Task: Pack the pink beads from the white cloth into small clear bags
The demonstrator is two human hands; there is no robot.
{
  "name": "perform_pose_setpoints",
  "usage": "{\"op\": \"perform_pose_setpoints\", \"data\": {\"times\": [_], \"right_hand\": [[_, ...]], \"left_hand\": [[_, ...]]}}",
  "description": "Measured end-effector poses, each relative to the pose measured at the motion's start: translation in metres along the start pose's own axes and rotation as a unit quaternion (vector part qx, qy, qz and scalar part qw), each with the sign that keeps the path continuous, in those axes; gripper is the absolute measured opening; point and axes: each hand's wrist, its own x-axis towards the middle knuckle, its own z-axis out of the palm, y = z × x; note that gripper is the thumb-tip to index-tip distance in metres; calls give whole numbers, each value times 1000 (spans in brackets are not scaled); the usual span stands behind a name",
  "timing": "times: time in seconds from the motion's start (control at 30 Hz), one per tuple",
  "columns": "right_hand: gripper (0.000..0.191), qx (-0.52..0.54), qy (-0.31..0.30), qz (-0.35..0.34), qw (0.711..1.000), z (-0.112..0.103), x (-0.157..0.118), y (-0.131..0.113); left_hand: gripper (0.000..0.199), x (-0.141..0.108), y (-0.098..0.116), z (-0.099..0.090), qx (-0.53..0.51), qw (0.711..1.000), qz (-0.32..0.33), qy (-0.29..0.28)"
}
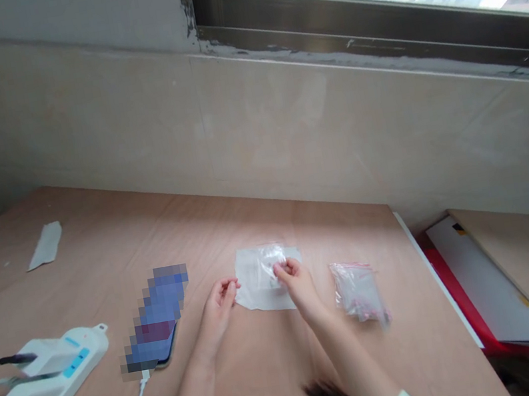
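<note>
A white sheet of paper [255, 295] lies on the wooden table, with a small clear plastic bag [266, 262] over it. My right hand [294, 275] is over the right part of the sheet, thumb and fingers pinched together at the clear bag. At the left edge of the sheet is my left hand [224, 294], its fingers curled with the fingertips near the paper; whether anything is between them is too small to tell. To the right of my right hand lies a stack of clear bags [358, 290] with reddish edges.
A phone [156, 321] on a white cable lies left of my left hand. A power strip [57, 388] with plugs sits at the lower left. A paper scrap [46, 244] lies farther back. Beyond the table's right edge is a white box [491, 281]. Wall and window stand behind.
</note>
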Motion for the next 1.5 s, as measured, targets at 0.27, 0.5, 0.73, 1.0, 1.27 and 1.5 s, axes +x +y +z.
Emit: {"op": "perform_pose_setpoints", "data": {"times": [0.27,0.5,0.73,1.0,1.27,1.5], "right_hand": [[8,-229,217,-30,949,20,79,-32],[28,-398,329,-179,838,-67,-19,-16],[27,-421,261,29,868,-142,-67,8],[25,-297,325,-131,888,-137,-86,-22],[23,-250,5,-256,934,-52,-70,-47],[11,-312,-4,-278,909,-22,-53,-47]], "left_hand": [[28,-1,-21,-12,93,993,28,-60],[26,-3,-21,-11,136,987,30,-86],[30,-4,-18,-7,136,987,49,-77],[39,-13,6,-7,140,987,38,-71],[27,-34,89,22,223,928,195,-226],[16,-25,87,3,241,926,150,-250]]}}
